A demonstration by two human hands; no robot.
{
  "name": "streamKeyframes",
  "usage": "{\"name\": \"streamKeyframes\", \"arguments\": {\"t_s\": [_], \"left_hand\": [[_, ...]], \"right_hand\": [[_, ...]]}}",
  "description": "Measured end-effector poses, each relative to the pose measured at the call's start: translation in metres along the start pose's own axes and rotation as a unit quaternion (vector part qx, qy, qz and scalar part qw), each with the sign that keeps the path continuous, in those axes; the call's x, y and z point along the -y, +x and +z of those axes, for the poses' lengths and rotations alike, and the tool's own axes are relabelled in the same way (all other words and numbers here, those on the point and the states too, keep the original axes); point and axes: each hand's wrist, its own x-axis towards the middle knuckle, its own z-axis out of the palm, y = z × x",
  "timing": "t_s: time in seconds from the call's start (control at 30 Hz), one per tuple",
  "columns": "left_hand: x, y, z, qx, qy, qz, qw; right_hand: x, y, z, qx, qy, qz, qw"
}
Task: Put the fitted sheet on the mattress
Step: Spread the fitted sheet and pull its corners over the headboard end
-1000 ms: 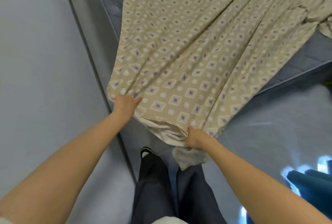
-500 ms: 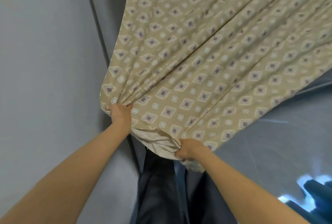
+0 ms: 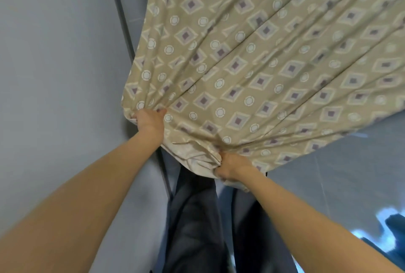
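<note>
The fitted sheet [image 3: 252, 58] is beige with purple diamonds and white circles, and it fills the upper right of the view, pulled into long folds that run toward me. My left hand [image 3: 150, 119] grips its edge at the near left corner. My right hand [image 3: 228, 166] is clenched on the bunched, pale hem a little lower and to the right. The cloth between the two hands sags in a pouch. The mattress is hidden under the sheet.
A pale grey wall [image 3: 57, 64] runs along the left, close to my left arm. A grey strip [image 3: 122, 16] lies between wall and bed. Glossy grey floor [image 3: 341, 174] lies to the right. My dark trouser legs [image 3: 195, 224] stand below the sheet's corner.
Both hands have pulled the sheet's corner toward me and stretched the cloth taut. The grey-blue mattress seen earlier at the right is now covered or out of view.
</note>
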Motion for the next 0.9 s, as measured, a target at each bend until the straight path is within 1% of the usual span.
{"name": "streamKeyframes", "arguments": {"t_s": [0.27,0.4,0.5,0.57,0.63,0.7,0.73,0.8,0.9], "left_hand": [[-0.036,0.03,0.003,0.004,-0.027,0.033,0.999],[-0.047,0.045,0.002,0.0,-0.053,0.04,0.998],[-0.054,0.052,0.005,-0.015,-0.075,0.049,0.996],[-0.054,0.05,0.008,-0.029,-0.086,0.058,0.994],[-0.051,0.042,0.009,-0.049,-0.065,0.078,0.994],[-0.047,0.033,0.008,-0.05,-0.034,0.094,0.994],[-0.046,0.029,0.004,-0.046,-0.03,0.103,0.993],[-0.045,0.017,-0.009,-0.039,-0.06,0.105,0.992],[-0.045,-0.006,-0.038,-0.045,-0.169,0.085,0.981]], "right_hand": [[-0.009,0.037,0.005,-0.025,-0.093,-0.005,0.995],[-0.011,0.055,0.009,-0.031,-0.083,-0.008,0.996],[-0.01,0.065,0.013,-0.02,-0.088,-0.013,0.996],[-0.013,0.066,0.016,-0.018,-0.071,0.011,0.997],[-0.019,0.065,0.021,0.006,-0.064,0.009,0.998],[-0.023,0.058,0.024,0.051,-0.067,-0.023,0.996],[-0.025,0.053,0.022,0.062,-0.066,-0.039,0.995],[-0.028,0.042,0.016,0.053,-0.065,-0.05,0.995],[-0.036,0.023,0.001,0.032,-0.044,-0.041,0.998]]}}
